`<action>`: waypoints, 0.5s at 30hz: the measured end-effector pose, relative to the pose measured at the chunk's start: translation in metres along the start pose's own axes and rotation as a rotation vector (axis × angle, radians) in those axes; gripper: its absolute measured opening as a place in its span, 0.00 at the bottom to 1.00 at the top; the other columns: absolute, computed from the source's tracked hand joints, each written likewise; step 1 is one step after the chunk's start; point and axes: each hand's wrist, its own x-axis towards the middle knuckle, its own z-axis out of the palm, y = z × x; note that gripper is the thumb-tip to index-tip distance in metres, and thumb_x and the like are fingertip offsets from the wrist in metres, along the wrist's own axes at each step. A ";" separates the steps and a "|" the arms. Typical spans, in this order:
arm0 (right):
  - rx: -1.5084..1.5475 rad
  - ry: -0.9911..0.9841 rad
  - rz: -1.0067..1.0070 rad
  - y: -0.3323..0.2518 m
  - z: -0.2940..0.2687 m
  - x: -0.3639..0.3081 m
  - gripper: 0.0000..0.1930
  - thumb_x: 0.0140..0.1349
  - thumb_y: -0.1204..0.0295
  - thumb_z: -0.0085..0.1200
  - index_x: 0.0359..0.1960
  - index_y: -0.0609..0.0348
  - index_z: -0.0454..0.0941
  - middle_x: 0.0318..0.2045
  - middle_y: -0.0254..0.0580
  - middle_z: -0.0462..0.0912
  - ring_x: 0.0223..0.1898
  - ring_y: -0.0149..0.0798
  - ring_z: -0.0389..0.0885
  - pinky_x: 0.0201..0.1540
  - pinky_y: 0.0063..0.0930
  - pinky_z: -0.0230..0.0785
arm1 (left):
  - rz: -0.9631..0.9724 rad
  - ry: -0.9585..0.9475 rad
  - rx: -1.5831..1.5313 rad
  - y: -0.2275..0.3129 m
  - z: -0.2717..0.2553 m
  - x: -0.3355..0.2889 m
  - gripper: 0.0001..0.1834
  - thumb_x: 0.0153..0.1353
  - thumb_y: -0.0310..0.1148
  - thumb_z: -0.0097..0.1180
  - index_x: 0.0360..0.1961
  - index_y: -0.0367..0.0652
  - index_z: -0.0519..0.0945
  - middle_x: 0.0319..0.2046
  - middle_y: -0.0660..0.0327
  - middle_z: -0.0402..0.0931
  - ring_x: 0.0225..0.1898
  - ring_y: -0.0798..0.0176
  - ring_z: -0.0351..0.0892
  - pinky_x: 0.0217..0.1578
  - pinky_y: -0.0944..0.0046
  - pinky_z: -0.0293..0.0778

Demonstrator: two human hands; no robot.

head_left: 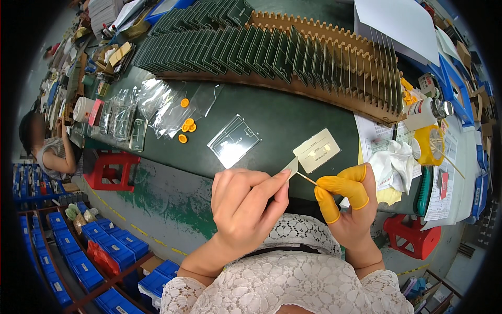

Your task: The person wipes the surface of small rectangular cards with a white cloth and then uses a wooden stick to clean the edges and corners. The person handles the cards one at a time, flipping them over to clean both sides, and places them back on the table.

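Note:
Just above the table's near edge, my left hand [247, 206] pinches a small pale, pointed flat piece [293, 166]; I cannot make out its kind. Yellow finger cots cover fingers of my right hand [351, 201], which grips a thin wooden stick [306, 178]. The stick's far end meets or nearly meets the pale piece. A cream card [317, 150] with small print lies flat just beyond my hands. Farther left on the table is a dark green card [235, 141] with white lines, its surface glaring with light.
A long slotted brown rack [334, 99] full of green cards spans the back. Loose yellow finger cots [189, 125] and clear plastic bags [162, 102] lie left. At right are a white cloth [393, 165], a bottle [422, 112] and yellow tape [430, 144]. Another person [52, 149] sits far left.

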 end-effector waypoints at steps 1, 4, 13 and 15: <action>0.000 -0.008 0.004 0.000 0.000 -0.001 0.15 0.47 0.81 0.66 0.38 0.61 0.79 0.29 0.41 0.74 0.29 0.39 0.70 0.28 0.29 0.61 | -0.001 0.000 -0.001 0.000 0.000 0.000 0.16 0.40 0.19 0.67 0.35 0.41 0.84 0.25 0.67 0.74 0.25 0.64 0.70 0.28 0.66 0.62; 0.001 -0.013 0.012 0.000 0.000 -0.002 0.15 0.47 0.81 0.67 0.38 0.60 0.79 0.29 0.41 0.74 0.29 0.39 0.70 0.29 0.29 0.61 | -0.004 -0.001 -0.001 0.000 0.000 0.001 0.16 0.40 0.19 0.67 0.35 0.41 0.84 0.25 0.67 0.74 0.25 0.64 0.70 0.28 0.66 0.62; 0.008 0.002 0.023 0.000 0.001 -0.002 0.15 0.47 0.81 0.67 0.38 0.59 0.80 0.29 0.40 0.74 0.28 0.39 0.70 0.28 0.29 0.60 | -0.035 -0.032 -0.009 0.004 -0.003 0.003 0.16 0.40 0.16 0.67 0.33 0.40 0.84 0.25 0.63 0.74 0.26 0.62 0.71 0.28 0.66 0.65; 0.010 -0.013 0.030 -0.001 0.001 -0.003 0.15 0.47 0.81 0.67 0.38 0.59 0.80 0.29 0.40 0.74 0.29 0.39 0.70 0.29 0.29 0.61 | -0.038 -0.037 -0.010 0.004 -0.003 0.003 0.16 0.40 0.16 0.67 0.33 0.39 0.84 0.25 0.63 0.74 0.26 0.62 0.71 0.28 0.66 0.65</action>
